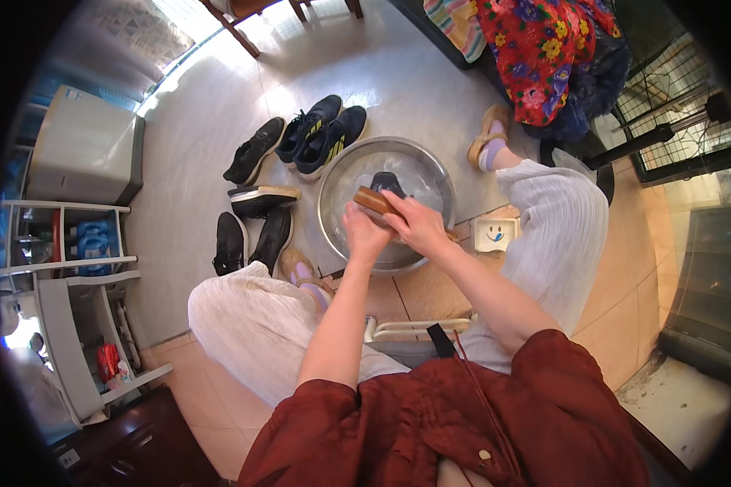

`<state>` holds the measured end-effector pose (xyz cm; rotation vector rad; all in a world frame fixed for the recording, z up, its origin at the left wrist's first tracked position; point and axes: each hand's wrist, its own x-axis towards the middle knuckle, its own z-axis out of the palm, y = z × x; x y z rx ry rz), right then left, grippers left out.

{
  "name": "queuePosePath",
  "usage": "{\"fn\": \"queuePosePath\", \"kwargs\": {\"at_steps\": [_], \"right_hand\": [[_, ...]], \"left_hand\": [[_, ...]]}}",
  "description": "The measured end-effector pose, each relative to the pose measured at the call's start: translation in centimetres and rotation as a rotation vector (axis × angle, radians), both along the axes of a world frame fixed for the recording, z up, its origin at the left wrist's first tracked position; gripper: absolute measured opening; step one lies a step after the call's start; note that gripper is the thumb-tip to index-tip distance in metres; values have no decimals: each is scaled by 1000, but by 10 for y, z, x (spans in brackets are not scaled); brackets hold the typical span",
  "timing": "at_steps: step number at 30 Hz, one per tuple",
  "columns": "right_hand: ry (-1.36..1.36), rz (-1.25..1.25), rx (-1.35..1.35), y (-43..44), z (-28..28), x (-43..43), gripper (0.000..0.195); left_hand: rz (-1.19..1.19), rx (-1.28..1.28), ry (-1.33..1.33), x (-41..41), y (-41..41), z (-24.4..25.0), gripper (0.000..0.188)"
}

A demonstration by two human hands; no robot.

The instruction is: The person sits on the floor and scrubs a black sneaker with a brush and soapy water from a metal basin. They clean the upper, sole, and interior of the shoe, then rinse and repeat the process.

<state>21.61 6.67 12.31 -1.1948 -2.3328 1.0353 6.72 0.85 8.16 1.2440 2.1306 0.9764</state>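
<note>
A round metal basin (328, 226) with cloudy water stands on the floor before me. Over it, my right hand (418, 223) grips a brown wooden-backed brush (375, 201). My left hand (367, 232) is closed just below the brush, at the near end of a dark shoe (386, 182). Only the far part of that shoe shows past the brush; the rest and my left fingertips are largely hidden. A white soap dish (495, 235) with a smiling face sits on the floor right of the basin.
Navy sneakers with yellow stripes (324, 140) and several black shoes (254, 152) lie left of the basin. A low stool (423, 329) is beneath me. White shelving (67, 265) lines the left; red floral cloth (539, 55) hangs at upper right, near a wire cage (670, 85).
</note>
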Motion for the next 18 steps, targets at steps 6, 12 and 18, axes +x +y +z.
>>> {"fn": "queuePosePath", "kwargs": {"at_steps": [6, 12, 18], "right_hand": [[-11, -24, -43, 9, -38, 44, 49], [-16, 93, 9, 1, 8, 2, 49], [78, 21, -43, 9, -34, 35, 51]], "left_hand": [[87, 50, 64, -2, -7, 7, 95], [-4, -89, -68, -4, -2, -23, 88], [139, -24, 154, 4, -3, 15, 88]]}}
